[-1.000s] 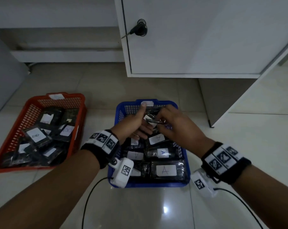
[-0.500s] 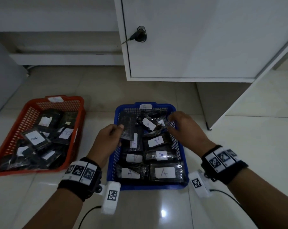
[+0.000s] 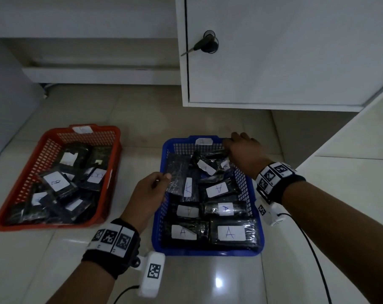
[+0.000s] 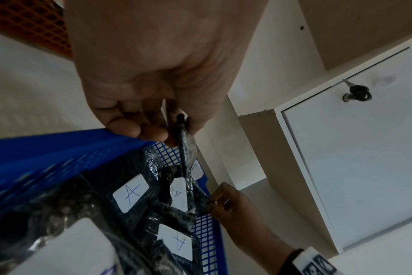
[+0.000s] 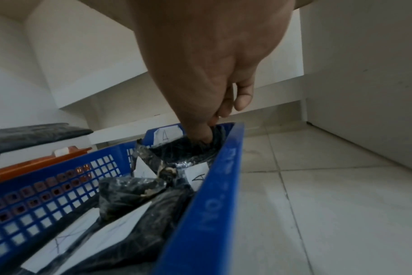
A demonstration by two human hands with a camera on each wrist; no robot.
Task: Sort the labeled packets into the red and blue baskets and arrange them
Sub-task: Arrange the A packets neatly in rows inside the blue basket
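The blue basket [image 3: 158, 218] sits on the floor, filled with several black plastic-wrapped packets bearing white "A" labels [image 3: 231, 233]. My left hand [image 3: 150, 190] at its left rim pinches a flat black packet [image 3: 178, 172] by one edge, label side not showing; the same held packet [image 4: 186, 148] shows in the left wrist view. My right hand [image 3: 244, 150] reaches into the far right corner and grips a crumpled packet [image 5: 200, 147] there. The red basket [image 3: 114, 172] on the left holds several packets with "B" labels [image 3: 55, 182].
A white cabinet [image 3: 285, 51] with a key [image 3: 205, 46] in its lock overhangs the floor behind the blue basket. Its side panel [image 3: 307, 137] stands just right of the basket. Cables trail from both wrist cameras over glossy floor tiles [image 3: 208, 281].
My hands have parted from the middle of the blue basket. The left drew back to the left rim with the flat packet, and the right moved to the far right corner.
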